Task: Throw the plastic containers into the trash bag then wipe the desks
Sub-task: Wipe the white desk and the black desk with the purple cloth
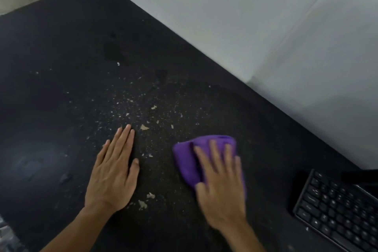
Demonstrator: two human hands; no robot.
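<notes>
The purple cloth lies bunched on the black surface, toward 5 o'clock from the middle of the view, and your right grip presses down on it. The fingers are spread and straight, lying over the cloth's near half rather than curled round it, and the hand looks slightly blurred. Your left grip rests palm down at 7 o'clock with its fingers straight and close together, holding nothing, well apart from the cloth. Pale crumbs and flakes are scattered across the surface between the two hands and out toward 12 o'clock, with a few near your left wrist. A black keyboard sits at 4 o'clock by the frame's edge, apart from the cloth. A white wall borders the surface from 12 to 3 o'clock.
</notes>
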